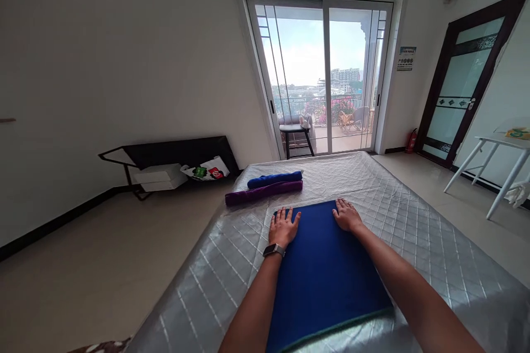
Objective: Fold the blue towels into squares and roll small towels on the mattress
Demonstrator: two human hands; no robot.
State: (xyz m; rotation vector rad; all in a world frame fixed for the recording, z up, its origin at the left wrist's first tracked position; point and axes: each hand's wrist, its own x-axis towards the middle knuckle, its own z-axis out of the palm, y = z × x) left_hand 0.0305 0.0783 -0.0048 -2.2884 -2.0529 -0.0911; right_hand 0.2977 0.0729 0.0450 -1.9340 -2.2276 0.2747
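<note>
A blue cloth (327,281) lies flat on a silver quilted surface (418,231), its near edge trimmed in green. My left hand (284,228), with a watch (274,250) on the wrist, rests palm down on the cloth's far left corner, fingers spread. On the far right corner lies my right hand (346,215), also flat with its fingers stretched out. Beyond the cloth to the left, a rolled purple cloth (265,193) sits beside a rolled blue cloth (275,178).
A black bench frame (178,153) with a white box (159,177) and a printed bag (207,170) stands by the left wall. Behind are sliding glass doors (326,77). At the right are a white stool (503,143), a dark-framed door (467,83) and a red extinguisher (411,142).
</note>
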